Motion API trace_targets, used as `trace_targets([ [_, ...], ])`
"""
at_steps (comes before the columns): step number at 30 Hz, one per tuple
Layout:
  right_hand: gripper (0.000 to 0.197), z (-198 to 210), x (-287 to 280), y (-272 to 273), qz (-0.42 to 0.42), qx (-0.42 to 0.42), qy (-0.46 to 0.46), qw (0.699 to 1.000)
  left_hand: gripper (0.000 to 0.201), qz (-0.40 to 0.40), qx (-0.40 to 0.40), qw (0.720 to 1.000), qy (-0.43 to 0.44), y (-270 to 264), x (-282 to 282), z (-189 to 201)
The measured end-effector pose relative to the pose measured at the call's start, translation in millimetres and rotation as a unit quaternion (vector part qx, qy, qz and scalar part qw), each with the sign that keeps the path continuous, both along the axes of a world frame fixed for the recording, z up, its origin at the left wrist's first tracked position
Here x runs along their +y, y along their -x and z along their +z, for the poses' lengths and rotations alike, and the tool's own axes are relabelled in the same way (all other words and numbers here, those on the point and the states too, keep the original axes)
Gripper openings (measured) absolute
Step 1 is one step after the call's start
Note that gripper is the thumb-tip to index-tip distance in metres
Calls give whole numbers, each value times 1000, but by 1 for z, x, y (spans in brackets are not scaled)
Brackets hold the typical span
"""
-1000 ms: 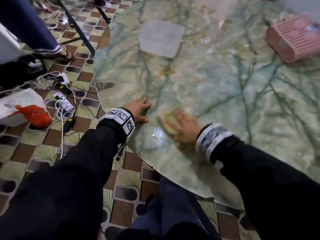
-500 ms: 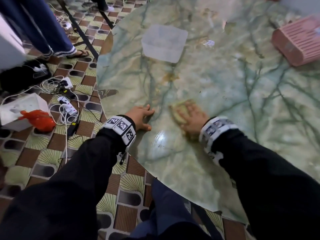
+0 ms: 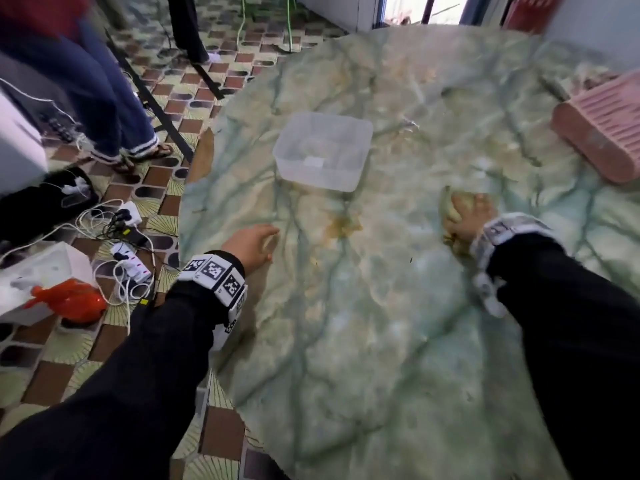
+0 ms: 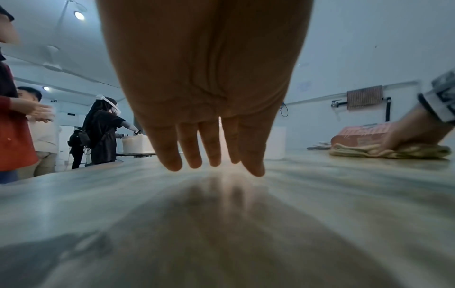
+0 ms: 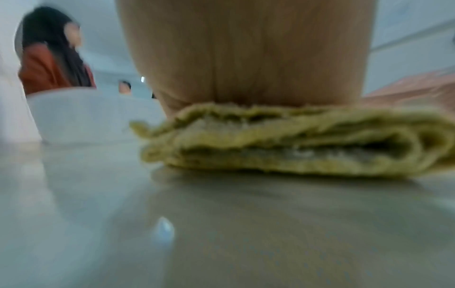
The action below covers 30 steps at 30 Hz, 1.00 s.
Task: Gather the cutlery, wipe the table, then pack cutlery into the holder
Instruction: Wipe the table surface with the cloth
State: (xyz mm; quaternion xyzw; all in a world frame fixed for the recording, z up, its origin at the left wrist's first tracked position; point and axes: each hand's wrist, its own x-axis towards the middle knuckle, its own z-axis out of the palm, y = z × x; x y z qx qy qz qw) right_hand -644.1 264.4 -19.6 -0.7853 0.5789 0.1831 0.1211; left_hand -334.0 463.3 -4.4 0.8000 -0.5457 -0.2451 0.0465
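- The right hand [image 3: 465,216] lies palm down on a folded yellow-green cloth [image 5: 295,140], fingers laid straight over it and pressing it flat on the marble-patterned table [image 3: 363,341]; the fingers are not curled round it.
- The right forearm, in a black sleeve, reaches in from the near right edge of the table, and the hand points away from the person toward the far side.
- The left hand [image 4: 209,97] holds nothing. In the left wrist view its fingers hang straight and close together with the tips just above or barely at the tabletop; I cannot tell whether they touch.
- The left hand sits near the table's left edge, well apart from the right hand, with its black-sleeved arm stretched across the floor side.
- The cloth lies flat near the middle of the table, between a clear plastic container [image 3: 323,150] on its left and a pink slatted holder [image 3: 602,129] on its right.
- In the right wrist view the cloth's long axis runs left to right, with the stacked folds showing along the near edge and a rounded fold at the right end.
- The cloth looks thick, soft and dull olive-yellow, layered several times.
- The pink holder lies tipped on its side near the far right edge.
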Motion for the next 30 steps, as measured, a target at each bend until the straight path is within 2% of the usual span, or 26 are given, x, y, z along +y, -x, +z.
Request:
trace_targets([
  [2,62,-1,12,-57,61,-35,-6,998,68,-14,-8,1000,-13,-10,-16,-3],
  [5,64,-1,85,-113,183,-46,-30,982,78,-52,-21,997,-54,-21,-28,-6],
  [7,64,0,133,-110,275,-43,-60,959,80,-83,-34,992,-84,-25,-28,-7],
  [9,65,3,132,-82,328,-16,-102,939,80,-111,-46,988,-93,-30,-28,-9],
  [10,66,6,116,-68,322,19,-103,941,80,-121,-48,987,-91,-32,-27,-9],
  [11,67,8,92,-56,277,35,-105,954,80,-128,-46,987,-90,-34,-28,-10],
  [13,68,9,45,-43,122,18,-91,988,81,-140,-33,985,-89,-38,-28,-11],
  [14,67,6,31,-47,58,11,-71,996,82,-147,-28,984,-93,-40,-28,-11],
  [16,67,0,33,-76,-3,-2,-21,1000,82,-159,-24,982,-95,-45,-29,-8],
  [18,73,-6,69,-118,36,-12,-16,999,81,-168,-13,981,-100,-49,-30,-7],
  [20,67,-5,132,-149,138,-15,-35,990,83,-189,-13,976,-107,-53,-33,-5],
  [22,64,2,188,-151,219,-22,-102,970,86,-210,-15,971,-113,-58,-34,-4],
  [24,68,6,203,-122,236,0,-157,959,89,-230,-18,966,-119,-63,-35,-4],
  [26,70,9,181,-84,163,24,-160,973,91,-251,-23,960,-122,-65,-35,-4],
  [28,69,11,141,-58,24,36,-123,991,92,-266,-32,956,-119,-67,-37,-5],
  [30,67,9,111,-64,-81,32,-71,994,90,-273,-38,954,-118,-69,-38,-5],
])
